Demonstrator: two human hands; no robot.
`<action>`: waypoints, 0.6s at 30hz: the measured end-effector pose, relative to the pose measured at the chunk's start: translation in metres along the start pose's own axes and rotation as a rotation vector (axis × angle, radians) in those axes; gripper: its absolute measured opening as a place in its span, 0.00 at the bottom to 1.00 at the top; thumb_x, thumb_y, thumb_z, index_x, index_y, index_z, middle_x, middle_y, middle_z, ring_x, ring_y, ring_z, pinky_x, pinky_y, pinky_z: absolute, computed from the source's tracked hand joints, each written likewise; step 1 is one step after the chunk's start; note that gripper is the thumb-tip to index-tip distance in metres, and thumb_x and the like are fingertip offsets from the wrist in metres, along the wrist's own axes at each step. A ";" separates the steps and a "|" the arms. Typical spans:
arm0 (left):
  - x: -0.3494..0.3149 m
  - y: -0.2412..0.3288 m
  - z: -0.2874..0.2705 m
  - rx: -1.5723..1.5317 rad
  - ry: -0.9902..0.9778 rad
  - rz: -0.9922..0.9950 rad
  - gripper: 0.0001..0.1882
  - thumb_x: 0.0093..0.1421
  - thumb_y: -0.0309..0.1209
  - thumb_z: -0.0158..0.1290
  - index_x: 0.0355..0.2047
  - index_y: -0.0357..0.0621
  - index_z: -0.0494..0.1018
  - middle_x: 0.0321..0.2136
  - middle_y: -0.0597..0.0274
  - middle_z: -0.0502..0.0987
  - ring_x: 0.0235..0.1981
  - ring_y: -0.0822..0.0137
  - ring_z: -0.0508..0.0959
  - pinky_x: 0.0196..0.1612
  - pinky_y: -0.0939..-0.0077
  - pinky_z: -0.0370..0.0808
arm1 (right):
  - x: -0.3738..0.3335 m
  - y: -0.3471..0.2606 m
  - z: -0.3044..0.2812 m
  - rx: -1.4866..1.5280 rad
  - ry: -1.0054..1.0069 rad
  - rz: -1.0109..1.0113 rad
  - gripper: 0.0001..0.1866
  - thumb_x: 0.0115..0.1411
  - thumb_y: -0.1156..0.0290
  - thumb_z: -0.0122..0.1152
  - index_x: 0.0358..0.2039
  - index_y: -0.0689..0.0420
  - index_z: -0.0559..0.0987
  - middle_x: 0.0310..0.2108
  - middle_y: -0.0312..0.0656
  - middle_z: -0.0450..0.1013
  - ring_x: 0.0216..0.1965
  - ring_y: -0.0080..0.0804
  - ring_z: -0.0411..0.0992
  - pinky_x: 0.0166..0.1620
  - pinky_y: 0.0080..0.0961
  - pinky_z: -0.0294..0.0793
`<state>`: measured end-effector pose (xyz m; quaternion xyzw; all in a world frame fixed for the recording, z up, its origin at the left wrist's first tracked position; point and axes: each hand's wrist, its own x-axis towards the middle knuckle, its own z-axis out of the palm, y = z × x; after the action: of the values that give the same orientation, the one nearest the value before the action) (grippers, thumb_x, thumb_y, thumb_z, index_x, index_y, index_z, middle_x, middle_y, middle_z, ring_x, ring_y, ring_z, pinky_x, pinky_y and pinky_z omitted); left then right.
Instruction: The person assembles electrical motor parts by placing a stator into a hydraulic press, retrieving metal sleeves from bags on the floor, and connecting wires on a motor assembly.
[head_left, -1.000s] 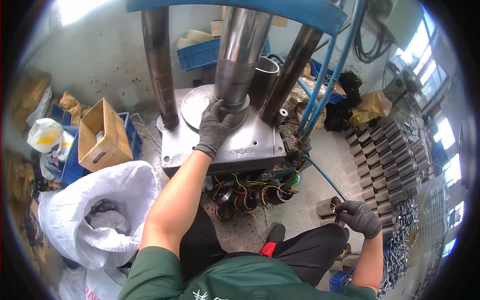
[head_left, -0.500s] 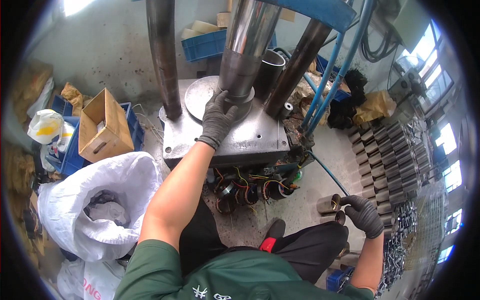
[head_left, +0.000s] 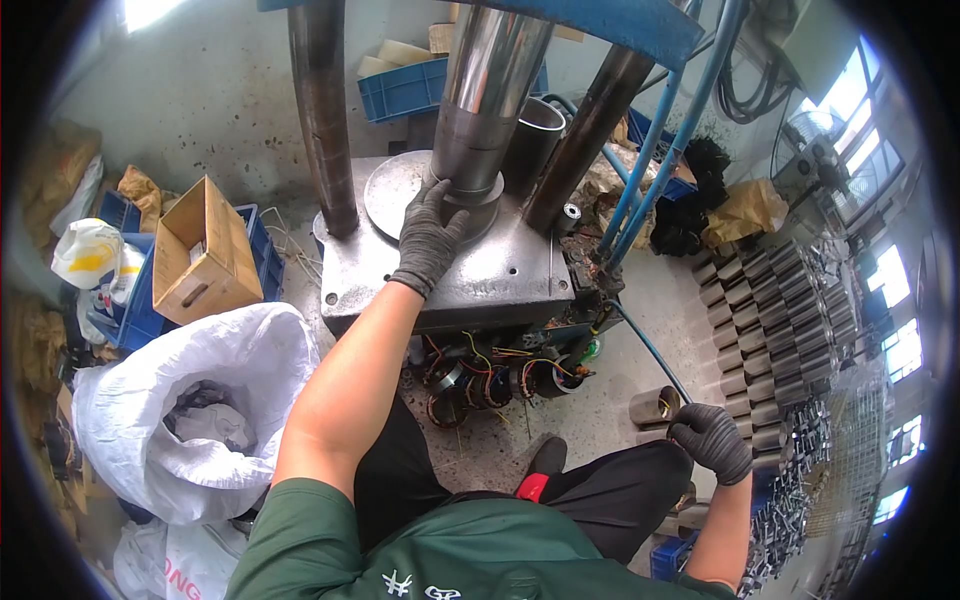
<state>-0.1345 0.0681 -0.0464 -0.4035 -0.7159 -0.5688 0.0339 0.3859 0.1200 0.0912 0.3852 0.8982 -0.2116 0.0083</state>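
My left hand (head_left: 432, 238), in a dark grey glove, lies with fingers stretched against the lower end of the upright steel ram (head_left: 468, 140). The ram's foot meets the round metal plate (head_left: 392, 200) on the press bed (head_left: 365, 285); my palm hides part of this joint. On the right, my gloved right hand (head_left: 712, 443) is closed round the end of a thin blue lever (head_left: 652, 352), which slants down from the press's right side. Beside that hand, a short metal cylinder (head_left: 652, 405) with yellow wire inside stands on the floor.
Wound motor stators (head_left: 490, 385) with coloured wires sit below the bed. Rows of metal cylinders (head_left: 765, 320) stand at right. A white sack (head_left: 200, 400), a wooden box (head_left: 208, 250) and blue crates (head_left: 262, 250) are at left. Dark columns (head_left: 322, 120) flank the ram.
My right hand has moved slightly left and closed on the lever's end; its fingers were looser before. The left hand stays against the ram. The whole view has shifted slightly.
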 end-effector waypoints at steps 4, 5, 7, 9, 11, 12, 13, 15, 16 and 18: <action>0.000 -0.001 0.002 -0.003 0.013 0.016 0.33 0.56 0.31 0.63 0.62 0.39 0.69 0.58 0.43 0.72 0.60 0.46 0.71 0.65 0.58 0.69 | -0.001 0.000 -0.001 -0.009 0.007 0.007 0.11 0.53 0.67 0.65 0.33 0.61 0.83 0.29 0.53 0.78 0.32 0.52 0.78 0.38 0.39 0.78; 0.001 -0.001 0.001 -0.003 0.018 0.028 0.33 0.56 0.30 0.63 0.62 0.38 0.69 0.58 0.43 0.72 0.60 0.46 0.71 0.65 0.58 0.69 | 0.000 -0.001 0.000 -0.009 0.005 0.005 0.11 0.53 0.67 0.65 0.33 0.61 0.83 0.29 0.53 0.78 0.32 0.52 0.78 0.38 0.39 0.78; 0.001 0.000 0.000 -0.008 0.014 0.018 0.33 0.56 0.30 0.64 0.62 0.38 0.69 0.59 0.44 0.71 0.60 0.47 0.71 0.65 0.59 0.69 | 0.000 -0.004 0.001 0.010 0.027 0.030 0.11 0.53 0.67 0.66 0.32 0.61 0.83 0.29 0.52 0.78 0.32 0.51 0.78 0.38 0.39 0.77; 0.001 -0.002 0.001 -0.015 0.010 0.004 0.33 0.56 0.29 0.64 0.62 0.37 0.69 0.59 0.44 0.71 0.60 0.47 0.71 0.65 0.59 0.69 | 0.000 -0.004 0.003 0.003 0.019 0.048 0.11 0.53 0.66 0.66 0.32 0.61 0.83 0.29 0.52 0.78 0.31 0.51 0.78 0.37 0.39 0.77; 0.001 -0.003 0.001 -0.019 0.033 0.044 0.33 0.55 0.28 0.63 0.61 0.37 0.69 0.59 0.44 0.71 0.60 0.48 0.72 0.65 0.60 0.69 | 0.000 -0.003 0.003 -0.005 0.012 0.066 0.11 0.53 0.66 0.67 0.32 0.61 0.83 0.28 0.52 0.78 0.31 0.51 0.78 0.37 0.40 0.77; 0.002 -0.003 0.001 -0.020 0.035 0.041 0.33 0.55 0.28 0.63 0.61 0.37 0.69 0.59 0.44 0.71 0.60 0.48 0.72 0.65 0.60 0.69 | 0.000 -0.004 0.003 -0.013 0.019 0.064 0.11 0.53 0.66 0.67 0.31 0.61 0.83 0.28 0.52 0.78 0.31 0.51 0.78 0.37 0.40 0.77; 0.002 -0.003 0.001 -0.014 0.031 0.039 0.32 0.55 0.29 0.63 0.61 0.37 0.69 0.58 0.44 0.72 0.59 0.48 0.72 0.65 0.60 0.69 | 0.000 -0.004 0.003 -0.020 0.026 0.062 0.11 0.53 0.66 0.68 0.31 0.61 0.83 0.28 0.52 0.78 0.31 0.51 0.78 0.37 0.40 0.77; 0.002 -0.001 0.001 -0.006 0.027 0.036 0.32 0.55 0.29 0.63 0.61 0.37 0.69 0.58 0.44 0.72 0.59 0.48 0.73 0.65 0.60 0.70 | 0.000 0.002 0.007 -0.033 0.042 0.050 0.11 0.55 0.65 0.65 0.29 0.61 0.83 0.26 0.50 0.78 0.29 0.45 0.78 0.35 0.36 0.76; 0.001 0.000 0.001 0.000 0.024 0.020 0.32 0.55 0.29 0.63 0.60 0.37 0.70 0.58 0.45 0.72 0.59 0.48 0.73 0.64 0.60 0.70 | 0.000 0.004 0.008 -0.045 0.060 0.039 0.12 0.56 0.65 0.63 0.27 0.61 0.83 0.24 0.47 0.78 0.27 0.38 0.79 0.33 0.33 0.76; 0.001 0.000 0.000 0.008 0.023 0.001 0.32 0.55 0.29 0.64 0.60 0.37 0.70 0.57 0.45 0.72 0.58 0.48 0.73 0.64 0.60 0.70 | 0.000 0.004 0.008 -0.055 0.047 0.038 0.12 0.56 0.64 0.63 0.27 0.61 0.83 0.24 0.48 0.78 0.27 0.39 0.78 0.34 0.33 0.76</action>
<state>-0.1351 0.0690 -0.0458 -0.3972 -0.7174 -0.5706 0.0441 0.3873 0.1199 0.0826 0.4068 0.8961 -0.1774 0.0018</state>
